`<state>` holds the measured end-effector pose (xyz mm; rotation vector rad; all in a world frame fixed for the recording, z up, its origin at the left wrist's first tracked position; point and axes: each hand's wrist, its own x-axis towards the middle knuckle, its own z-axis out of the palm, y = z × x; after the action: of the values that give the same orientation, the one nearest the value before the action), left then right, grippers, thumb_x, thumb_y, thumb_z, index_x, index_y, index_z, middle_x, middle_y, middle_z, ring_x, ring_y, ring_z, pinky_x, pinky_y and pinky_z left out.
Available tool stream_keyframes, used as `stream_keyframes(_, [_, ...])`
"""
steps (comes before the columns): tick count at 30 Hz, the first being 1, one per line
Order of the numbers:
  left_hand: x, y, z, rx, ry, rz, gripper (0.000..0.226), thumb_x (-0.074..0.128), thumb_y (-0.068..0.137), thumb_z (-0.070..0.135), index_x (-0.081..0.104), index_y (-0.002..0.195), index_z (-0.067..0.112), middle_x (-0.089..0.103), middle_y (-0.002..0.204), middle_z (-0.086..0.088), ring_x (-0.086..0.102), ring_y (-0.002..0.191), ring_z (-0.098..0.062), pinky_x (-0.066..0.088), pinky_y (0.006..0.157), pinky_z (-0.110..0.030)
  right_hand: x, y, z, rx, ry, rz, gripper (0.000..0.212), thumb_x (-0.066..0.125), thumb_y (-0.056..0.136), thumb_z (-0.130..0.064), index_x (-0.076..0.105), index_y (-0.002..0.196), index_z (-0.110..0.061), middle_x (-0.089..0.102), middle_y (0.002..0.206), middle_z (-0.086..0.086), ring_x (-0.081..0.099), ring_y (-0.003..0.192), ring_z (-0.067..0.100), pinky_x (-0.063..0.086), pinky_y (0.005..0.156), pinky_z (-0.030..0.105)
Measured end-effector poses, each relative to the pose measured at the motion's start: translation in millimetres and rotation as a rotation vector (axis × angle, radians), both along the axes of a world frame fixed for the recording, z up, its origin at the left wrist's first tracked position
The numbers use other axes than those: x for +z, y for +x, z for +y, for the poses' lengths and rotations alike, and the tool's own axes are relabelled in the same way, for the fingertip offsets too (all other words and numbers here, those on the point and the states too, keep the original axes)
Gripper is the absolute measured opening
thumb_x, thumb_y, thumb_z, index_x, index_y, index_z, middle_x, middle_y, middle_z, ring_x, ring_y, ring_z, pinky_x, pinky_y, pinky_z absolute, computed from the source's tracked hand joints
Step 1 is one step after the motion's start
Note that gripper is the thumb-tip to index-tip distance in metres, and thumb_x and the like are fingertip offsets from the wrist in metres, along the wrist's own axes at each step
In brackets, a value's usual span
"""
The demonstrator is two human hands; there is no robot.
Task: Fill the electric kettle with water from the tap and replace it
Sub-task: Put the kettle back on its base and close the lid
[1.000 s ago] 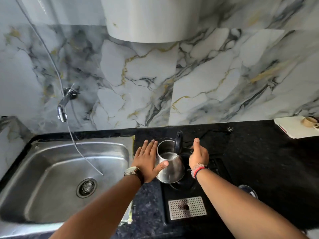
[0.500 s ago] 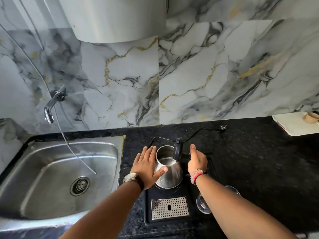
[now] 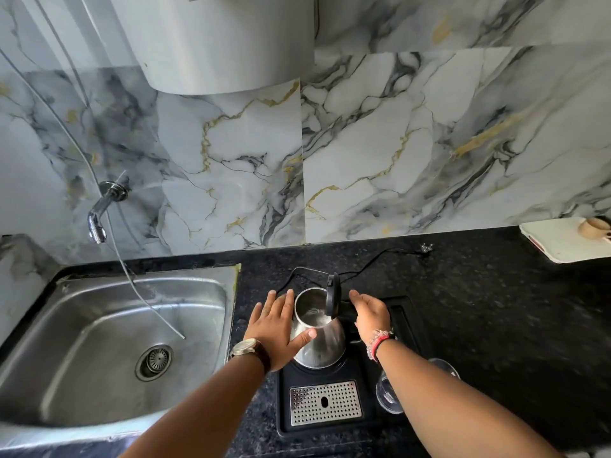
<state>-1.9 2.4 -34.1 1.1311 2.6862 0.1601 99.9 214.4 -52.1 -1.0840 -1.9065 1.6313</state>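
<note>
A steel electric kettle (image 3: 319, 338) stands upright on the round base at the back of a black tray (image 3: 327, 404) on the dark speckled worktop (image 3: 496, 309), its black lid (image 3: 333, 295) tipped up and open and a glint of what looks like water inside. The person's left hand (image 3: 276, 328) lies flat against the kettle's left flank, fingers spread and thumb pressed to the steel, steadying rather than gripping. The right hand (image 3: 370, 314) rests over the black handle on the kettle's right side; whether its fingers are wrapped round the handle cannot be told from this angle. The kettle sits squarely between the two hands, handle pointing right, so the right hand is the one placed to lift or release it. A perforated metal grille (image 3: 325, 402) fills the tray's near end, and a clear glass (image 3: 390, 391) stands just beside the tray under the right forearm. The power cord (image 3: 380, 256) trails back to an unplugged plug near the marble wall. Well to the left are the steel sink (image 3: 82, 325) and the wall tap (image 3: 99, 213), which is not running. The task appears nearly done, with the lid left to close.
</note>
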Motion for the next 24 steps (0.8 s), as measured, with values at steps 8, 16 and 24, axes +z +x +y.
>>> stream_keyframes(8, [6.3,-1.3,-0.4,-0.022,-0.084,-0.041,0.115,0.001,0.072,0.098,-0.021,0.156,0.023,-0.015,0.169,0.005,-0.028,0.149,-0.021,-0.007,0.123,-0.050,29.5,11.3,-11.3,0.026,0.517,0.119,0.035,0.040,0.101,-0.037,0.071,0.102,-0.021,0.075,0.094,-0.001,0.068,0.088,0.020,0.054,0.081,0.041])
stream_keyframes(16, [25.7,-4.2,-2.1,0.071,0.246,-0.114,0.065,0.036,0.104,0.053,0.020,0.160,0.023,0.029,0.166,-0.002,0.009,0.155,-0.022,0.027,0.120,-0.050,42.6,9.2,-28.4,0.457,0.934,-0.074,0.078,0.014,0.095,-0.066,0.042,0.148,-0.016,0.058,0.142,0.008,0.049,0.129,0.029,0.034,0.109,0.049])
stream_keyframes(24, [26.5,4.0,20.1,-0.031,0.090,0.104,0.088,0.046,0.092,0.017,-0.012,0.159,0.025,-0.003,0.170,0.006,-0.013,0.154,-0.022,0.008,0.123,-0.046,48.1,13.7,-37.2,0.634,1.047,-0.403,0.107,-0.006,0.075,-0.087,0.019,0.157,-0.024,0.029,0.163,-0.002,0.018,0.149,0.029,0.010,0.116,0.058])
